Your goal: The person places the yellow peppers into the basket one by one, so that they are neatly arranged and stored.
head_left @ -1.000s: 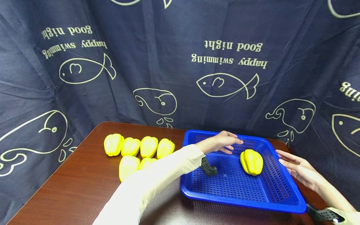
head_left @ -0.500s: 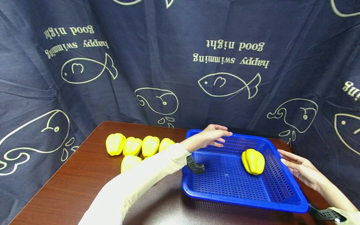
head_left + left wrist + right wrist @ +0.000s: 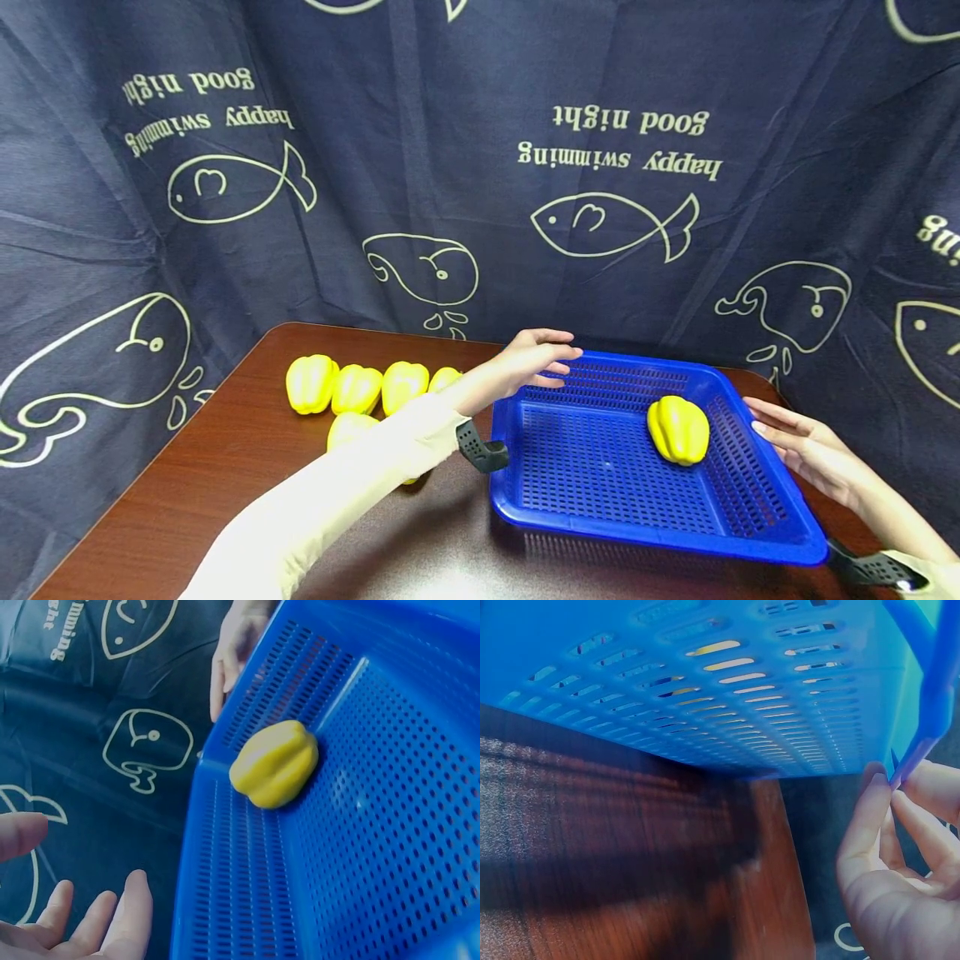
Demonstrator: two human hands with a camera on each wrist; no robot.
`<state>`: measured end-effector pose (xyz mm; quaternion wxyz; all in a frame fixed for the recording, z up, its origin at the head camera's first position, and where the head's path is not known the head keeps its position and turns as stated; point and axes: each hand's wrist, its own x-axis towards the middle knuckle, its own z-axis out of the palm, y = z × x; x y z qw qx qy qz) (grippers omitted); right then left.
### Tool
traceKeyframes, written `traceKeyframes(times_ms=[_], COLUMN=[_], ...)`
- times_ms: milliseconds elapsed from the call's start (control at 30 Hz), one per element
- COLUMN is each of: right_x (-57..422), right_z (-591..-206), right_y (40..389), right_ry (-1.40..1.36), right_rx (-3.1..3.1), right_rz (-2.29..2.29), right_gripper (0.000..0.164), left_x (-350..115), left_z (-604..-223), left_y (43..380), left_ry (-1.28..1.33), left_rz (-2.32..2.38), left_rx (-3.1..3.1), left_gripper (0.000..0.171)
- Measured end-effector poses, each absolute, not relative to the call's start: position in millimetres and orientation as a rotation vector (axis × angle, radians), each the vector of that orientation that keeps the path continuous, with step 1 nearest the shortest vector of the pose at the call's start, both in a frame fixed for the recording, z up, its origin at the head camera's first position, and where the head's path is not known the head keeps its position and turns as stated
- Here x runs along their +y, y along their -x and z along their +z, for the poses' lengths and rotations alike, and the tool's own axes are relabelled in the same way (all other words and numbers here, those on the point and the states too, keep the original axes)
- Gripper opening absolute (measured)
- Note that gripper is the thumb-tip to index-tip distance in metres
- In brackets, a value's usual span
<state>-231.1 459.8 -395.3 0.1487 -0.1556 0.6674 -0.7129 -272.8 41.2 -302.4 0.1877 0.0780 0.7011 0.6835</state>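
A blue perforated plastic basket (image 3: 652, 538) stands on the table's right side. One yellow bell pepper (image 3: 678, 430) lies inside near its right wall. My right hand (image 3: 813, 454) pinches the basket's right rim between thumb and fingers, as the right wrist view shows up close. My left hand (image 3: 531, 360) holds nothing; it hovers over the basket's back left corner, its fingers loosely spread. More yellow bell peppers (image 3: 405, 387) sit in rows on the table to the left, and the left sleeve hides part of them.
The brown wooden table (image 3: 187, 500) ends at the back against a dark blue curtain (image 3: 420, 150) printed with fish and whales. A black strap (image 3: 480, 450) is worn on the left wrist, another strap (image 3: 870, 571) on the right.
My left hand has moved left, from above the basket's middle to its back left corner. The right hand keeps its grip on the rim, and the pepper inside stays put.
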Motion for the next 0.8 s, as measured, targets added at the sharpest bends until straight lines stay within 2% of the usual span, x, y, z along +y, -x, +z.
traceKeyframes(times_ms=[800], right_x=[460], right_z=[-395], right_y=[230], right_ry=[0.428], right_rx=[1.951], right_rz=[-2.052], right_gripper=[0.046], left_x=[-50], left_z=[-319], left_y=[258], left_ry=[-0.222], left_rz=[2.059], left_rx=[2.098], left_gripper=[0.048])
